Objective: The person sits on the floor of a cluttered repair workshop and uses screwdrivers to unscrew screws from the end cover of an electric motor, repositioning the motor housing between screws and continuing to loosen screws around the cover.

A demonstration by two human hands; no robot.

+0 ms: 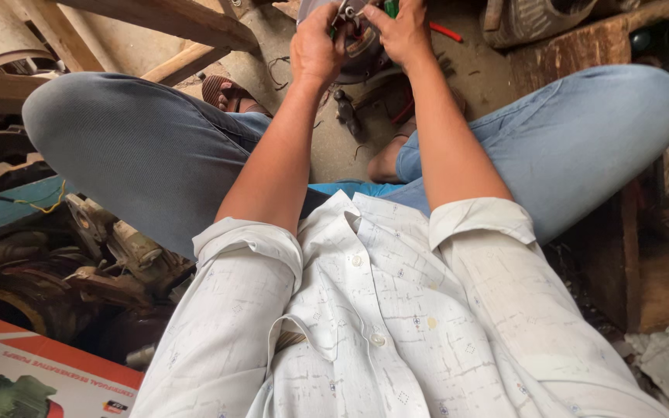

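Hands (361, 39) closed around round metal motor part (364, 48).

The round grey metal motor part (361, 46) is cut off by the top edge; the fingers (333, 19) of both hands cover most of it, grips unclear.

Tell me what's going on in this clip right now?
A person sits cross-legged on the floor, both hands raised over a round metal motor-like part at the top of the view. The left hand grips its left edge; the right hand works on its top, with a green-handled tool beside the fingers. Scrap metal parts lie at the left.
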